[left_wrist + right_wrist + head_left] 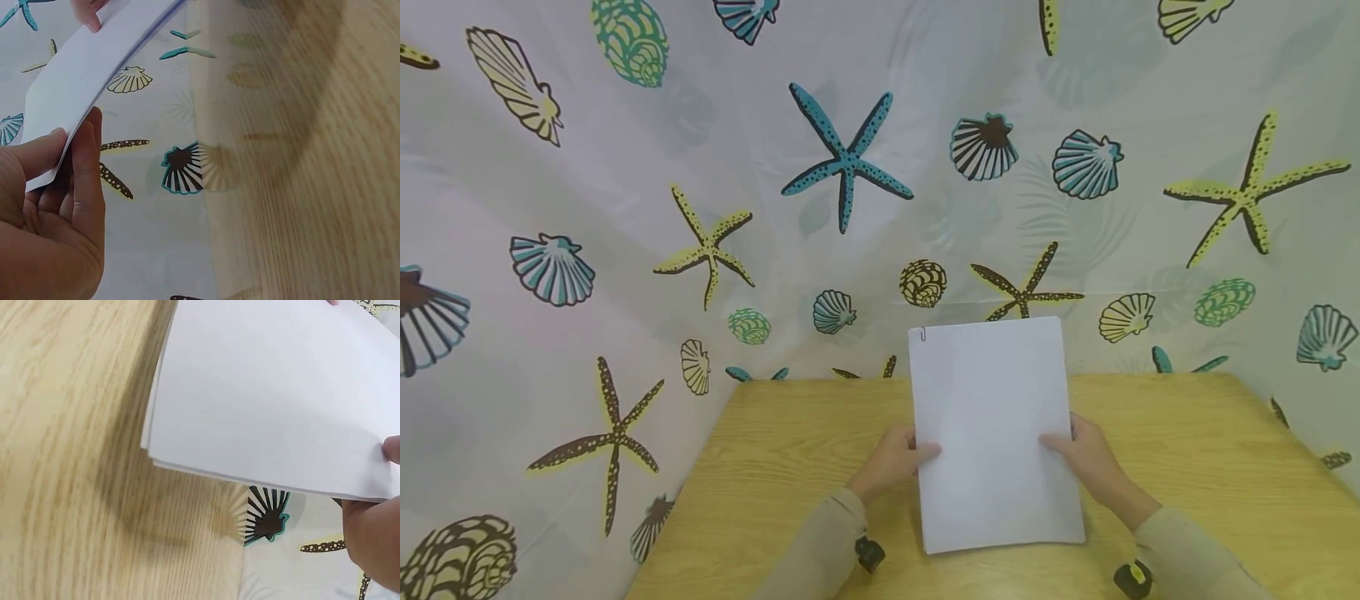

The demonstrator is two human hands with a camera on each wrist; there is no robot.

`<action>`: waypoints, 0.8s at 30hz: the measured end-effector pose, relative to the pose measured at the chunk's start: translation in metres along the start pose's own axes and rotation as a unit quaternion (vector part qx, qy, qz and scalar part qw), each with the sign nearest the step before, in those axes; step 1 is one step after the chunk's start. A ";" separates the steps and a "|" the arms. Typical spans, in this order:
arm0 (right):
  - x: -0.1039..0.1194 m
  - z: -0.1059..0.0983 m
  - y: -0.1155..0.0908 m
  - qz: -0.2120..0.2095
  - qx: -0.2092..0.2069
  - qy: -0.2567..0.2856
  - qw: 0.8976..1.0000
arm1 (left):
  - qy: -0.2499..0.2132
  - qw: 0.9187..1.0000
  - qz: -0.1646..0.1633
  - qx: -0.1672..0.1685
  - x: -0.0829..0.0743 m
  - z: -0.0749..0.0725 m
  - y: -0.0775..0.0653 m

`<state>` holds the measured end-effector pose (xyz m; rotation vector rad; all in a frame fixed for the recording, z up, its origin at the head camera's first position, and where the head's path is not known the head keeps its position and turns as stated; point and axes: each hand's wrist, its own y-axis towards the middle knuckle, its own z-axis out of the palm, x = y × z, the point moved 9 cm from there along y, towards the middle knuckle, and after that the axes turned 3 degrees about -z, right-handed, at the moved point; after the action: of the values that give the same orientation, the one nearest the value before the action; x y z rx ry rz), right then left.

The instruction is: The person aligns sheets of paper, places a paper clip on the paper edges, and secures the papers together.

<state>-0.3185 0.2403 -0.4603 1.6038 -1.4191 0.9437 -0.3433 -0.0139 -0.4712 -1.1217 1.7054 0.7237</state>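
A stack of white paper sheets is held up above the table, its blank face toward the head camera. At its top left corner sits a small paper clip. My left hand grips the left edge, thumb on the front and fingers behind. On the opposite edge my right hand holds the stack the same way. In the left wrist view the left hand pinches the slightly bent sheets. The right wrist view shows the layered lower corner of the stack, with part of the right hand at its edge.
A wooden table lies under the stack. Behind it and at both sides hangs a pale curtain printed with starfish and shells. Dark wrist devices show at the left sleeve and the right sleeve.
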 end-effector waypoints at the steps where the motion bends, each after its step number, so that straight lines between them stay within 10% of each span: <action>1: -0.001 0.000 0.000 0.002 0.002 -0.002 1.000 | 0.000 1.000 0.000 0.001 0.000 0.000 0.000; 24: -0.001 0.007 -0.003 0.001 0.034 -0.041 0.999 | -0.005 1.000 -0.029 -0.003 0.008 0.000 0.000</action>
<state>-0.3158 0.2346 -0.4648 1.7102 -1.4580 0.9457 -0.3445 -0.0169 -0.4789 -1.1659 1.6567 0.6974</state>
